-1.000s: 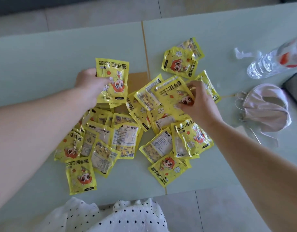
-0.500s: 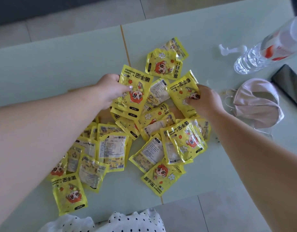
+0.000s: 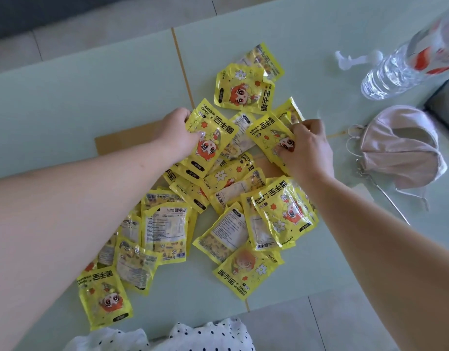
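Several yellow hand-warmer packets (image 3: 226, 224) lie scattered in a loose pile on a pale green table (image 3: 91, 97). My left hand (image 3: 176, 134) grips a small stack of packets (image 3: 209, 138) by its left edge, thumb on the top packet, a little above the pile. My right hand (image 3: 305, 148) pinches another yellow packet (image 3: 267, 131) at its right side, just right of the left hand's stack. The two held packets sit close together, face up. A brown cardboard sheet (image 3: 124, 143) lies under the pile, mostly covered.
A clear plastic water bottle (image 3: 405, 64) lies at the back right, with a dark phone (image 3: 445, 105) beside it. A pink face mask (image 3: 405, 145) with straps lies right of my right hand. A seam (image 3: 182, 69) splits the table. Polka-dot fabric (image 3: 167, 338) shows at the near edge.
My left hand has carried its packet stack right, toward the middle of the pile. My right hand still holds its packet, now lifted clear and near the left hand's stack.
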A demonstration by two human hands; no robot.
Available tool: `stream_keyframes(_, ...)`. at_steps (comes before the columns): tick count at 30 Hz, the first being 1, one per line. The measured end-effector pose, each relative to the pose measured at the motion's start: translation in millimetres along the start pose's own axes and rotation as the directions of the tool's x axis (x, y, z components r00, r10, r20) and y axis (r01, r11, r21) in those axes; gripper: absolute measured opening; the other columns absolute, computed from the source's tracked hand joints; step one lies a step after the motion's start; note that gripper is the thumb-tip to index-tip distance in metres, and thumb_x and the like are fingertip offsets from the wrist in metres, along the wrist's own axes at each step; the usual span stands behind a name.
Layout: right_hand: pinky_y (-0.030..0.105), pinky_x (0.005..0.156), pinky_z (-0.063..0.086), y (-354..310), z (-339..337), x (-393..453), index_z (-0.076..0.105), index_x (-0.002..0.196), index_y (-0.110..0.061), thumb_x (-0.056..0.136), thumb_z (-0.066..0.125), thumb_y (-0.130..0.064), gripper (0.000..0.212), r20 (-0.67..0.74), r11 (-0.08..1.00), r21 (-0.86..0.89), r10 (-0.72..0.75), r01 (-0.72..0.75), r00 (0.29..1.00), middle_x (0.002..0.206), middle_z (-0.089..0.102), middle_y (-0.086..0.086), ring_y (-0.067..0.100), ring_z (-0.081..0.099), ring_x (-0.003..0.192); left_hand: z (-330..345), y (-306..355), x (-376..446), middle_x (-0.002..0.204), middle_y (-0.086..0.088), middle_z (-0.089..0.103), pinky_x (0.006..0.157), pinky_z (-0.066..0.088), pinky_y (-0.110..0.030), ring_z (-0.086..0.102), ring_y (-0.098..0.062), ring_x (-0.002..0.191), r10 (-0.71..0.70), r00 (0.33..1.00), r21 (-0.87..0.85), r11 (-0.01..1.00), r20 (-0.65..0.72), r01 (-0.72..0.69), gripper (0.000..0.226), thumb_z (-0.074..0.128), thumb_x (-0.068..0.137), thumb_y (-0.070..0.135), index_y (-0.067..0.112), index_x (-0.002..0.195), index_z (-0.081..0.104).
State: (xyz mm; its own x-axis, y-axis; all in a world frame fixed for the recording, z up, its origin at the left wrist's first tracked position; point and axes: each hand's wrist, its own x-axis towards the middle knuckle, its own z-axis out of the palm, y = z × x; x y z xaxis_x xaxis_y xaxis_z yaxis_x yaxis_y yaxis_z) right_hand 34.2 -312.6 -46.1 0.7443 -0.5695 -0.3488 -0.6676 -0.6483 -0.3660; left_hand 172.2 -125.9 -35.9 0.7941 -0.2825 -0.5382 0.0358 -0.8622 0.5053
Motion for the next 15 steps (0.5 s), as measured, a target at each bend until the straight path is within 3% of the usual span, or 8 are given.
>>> stream_keyframes(3,0.038,0.088,0.046,1.0,-4.3,4.7,0.057,0.118,-0.007,0.081,0.072,-0.024,0.044,0.055,0.997,0.074,0.014,-0.018,0.998,0.126,0.051,0.01,0.03,0.054,0.106,-4.6,-4.5,0.6,0.1,-0.002,0.057,0.06,0.041,-0.027,0.053,-0.019,0.079,-0.02,1.0,-0.021,1.0,0.012,0.02,0.026,0.062,0.09,0.025,0.014,0.111,0.051)
stream_keyframes(6,0.032,0.071,0.044,0.1,-11.6,4.7,0.057,0.111,-0.01,0.081,0.071,-0.026,0.037,0.07,0.982,0.17,0.069,-0.08,0.995,0.101,0.061,0.007,0.026,0.053,0.087,-11.4,-9.5,-4.5,0.106,-0.007,0.063,0.081,0.053,-0.042,0.062,-0.025,0.093,-0.116,0.993,-0.157,0.981,0.006,0.115,0.028,0.064,0.088,0.023,0.013,0.112,0.053)
stream_keyframes(10,0.022,0.051,0.033,-1.1,-19.9,-2.7,0.053,0.114,-0.011,0.084,0.068,-0.027,0.037,0.046,0.923,0.355,0.143,-0.15,0.989,0.095,0.055,-0.001,0.019,0.05,0.081,-22.1,-16.6,-17.9,0.127,-0.009,0.058,0.102,0.043,-0.049,0.056,-0.027,0.116,-0.235,0.972,-0.383,0.896,0.025,0.227,0.047,0.066,0.086,0.02,0.012,0.129,0.048)
stream_keyframes(13,0.019,0.057,0.043,-1.4,-26.5,-17.1,0.049,0.116,-0.012,0.085,0.067,-0.026,0.039,0.074,0.799,0.562,0.207,-0.212,0.976,0.099,0.058,-0.003,0.015,0.055,0.084,-28.8,-21.9,-31.0,0.127,-0.007,0.058,0.105,0.042,-0.044,0.055,-0.023,0.118,-0.266,0.964,-0.506,0.829,0.021,0.24,0.049,0.064,0.088,0.012,0.012,0.133,0.046)
stream_keyframes(15,0.025,0.062,0.053,-1.9,-31.7,-33.4,0.045,0.118,-0.016,0.082,0.071,-0.024,0.045,0.138,0.645,0.709,0.268,-0.284,0.954,0.095,0.06,-0.006,0.01,0.061,0.081,-34.0,-21.8,-43.6,0.129,-0.007,0.057,0.108,0.039,-0.043,0.054,-0.021,0.12,-0.275,0.961,-0.584,0.775,0.033,0.242,0.053,0.064,0.087,0.011,0.011,0.136,0.044)
